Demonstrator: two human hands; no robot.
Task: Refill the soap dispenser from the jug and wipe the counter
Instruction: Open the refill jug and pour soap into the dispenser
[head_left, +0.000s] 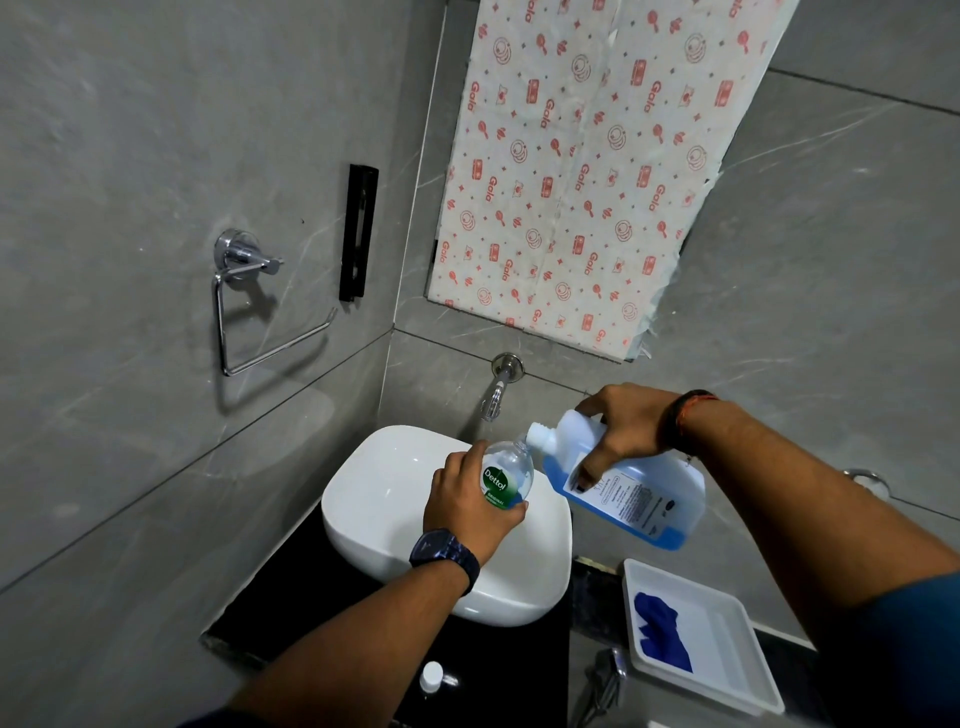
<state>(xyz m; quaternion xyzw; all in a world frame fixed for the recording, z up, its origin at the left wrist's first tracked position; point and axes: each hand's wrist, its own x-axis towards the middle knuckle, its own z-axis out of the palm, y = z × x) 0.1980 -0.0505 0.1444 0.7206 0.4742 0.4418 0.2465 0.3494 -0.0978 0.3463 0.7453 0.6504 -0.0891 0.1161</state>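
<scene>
above the sink | fingers of my left hand are squeezing the soap dispenser, mouth leaning right | fingers of my right hand are gripping the jug, spout pointing left, almost touching that mouth

Blue liquid is seen through the translucent white jug, whose white label is printed in dark text. The clear soap dispenser is marked by a green-and-white label. A white basin is set on a black worktop, where a small white cap is seen nearest. At the near right, a deep blue cloth is laid in a white tray. Grey walls are veined in pale lines; the far sheet of white paper is patterned in red-orange motifs.
</scene>
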